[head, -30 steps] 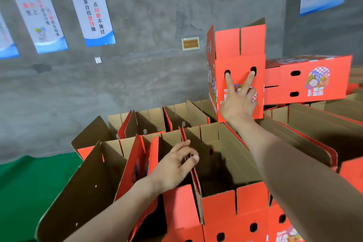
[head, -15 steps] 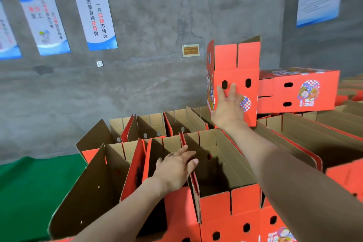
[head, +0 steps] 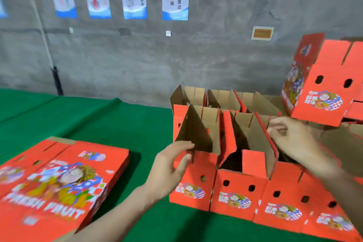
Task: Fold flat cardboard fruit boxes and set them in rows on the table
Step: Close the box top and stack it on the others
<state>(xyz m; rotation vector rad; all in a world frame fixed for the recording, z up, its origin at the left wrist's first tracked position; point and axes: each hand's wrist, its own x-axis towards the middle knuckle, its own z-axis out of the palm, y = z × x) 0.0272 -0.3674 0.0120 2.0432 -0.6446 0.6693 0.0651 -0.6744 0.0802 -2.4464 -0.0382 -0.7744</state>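
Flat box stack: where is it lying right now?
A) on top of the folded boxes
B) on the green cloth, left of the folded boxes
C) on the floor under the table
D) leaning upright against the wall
B: the flat box stack lies printed side up on the green cloth, to the left of the folded boxes.

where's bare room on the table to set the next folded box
Bare green cloth lies between the flat stack and the folded boxes, and behind that stack to the wall. The right side is crowded: rows of boxes, more stacked on top.
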